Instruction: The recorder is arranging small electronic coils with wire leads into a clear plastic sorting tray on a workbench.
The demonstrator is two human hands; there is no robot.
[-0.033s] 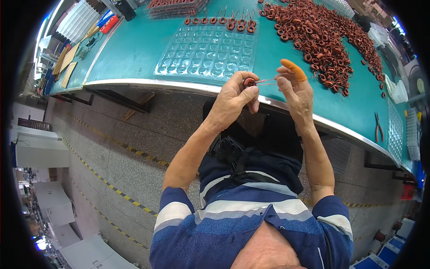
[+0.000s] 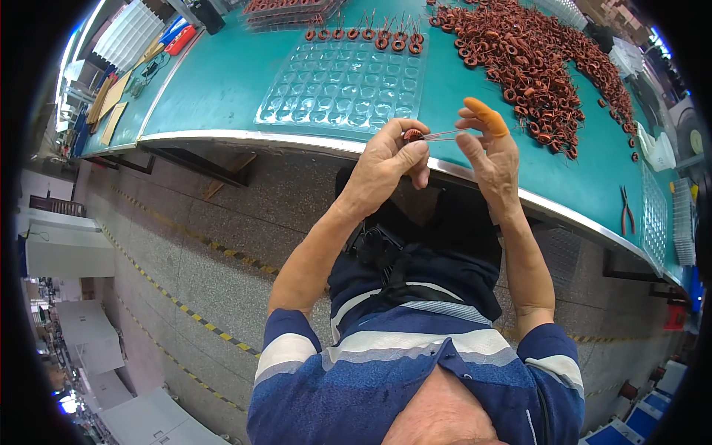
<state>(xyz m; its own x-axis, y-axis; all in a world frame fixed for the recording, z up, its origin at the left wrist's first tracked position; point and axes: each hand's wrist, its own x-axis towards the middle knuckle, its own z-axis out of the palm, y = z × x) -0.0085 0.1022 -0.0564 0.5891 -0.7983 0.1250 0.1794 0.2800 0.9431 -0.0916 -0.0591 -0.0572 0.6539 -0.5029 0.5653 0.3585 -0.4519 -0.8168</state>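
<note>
My left hand [image 2: 387, 159] pinches a toroidal coil [image 2: 413, 136], a small ring wound with reddish-brown wire, between thumb and fingers just above the table's front edge. Two thin wire leads [image 2: 443, 136] stick out of the coil to the right. Their far ends reach the fingertips of my right hand [image 2: 491, 152], whose thumb and fingers stand apart around them. An orange finger cot [image 2: 486, 116] covers my right index finger. Beyond my hands lies a clear plastic blister tray [image 2: 337, 85] with round pockets. Coils [image 2: 368, 35] with upright leads fill its far row and part of the second.
A big heap of coils [image 2: 519, 67] spreads over the green table [image 2: 215, 96] at the right. Pliers [image 2: 627, 211] and another clear tray [image 2: 653, 215] lie at the far right. Filled trays [image 2: 289, 13] are stacked at the back. A red-handled tool [image 2: 180, 41] lies back left.
My right thumb and fingers have shifted slightly at the lead ends, and the coil has turned a little in my left hand. Everything else stays put.
</note>
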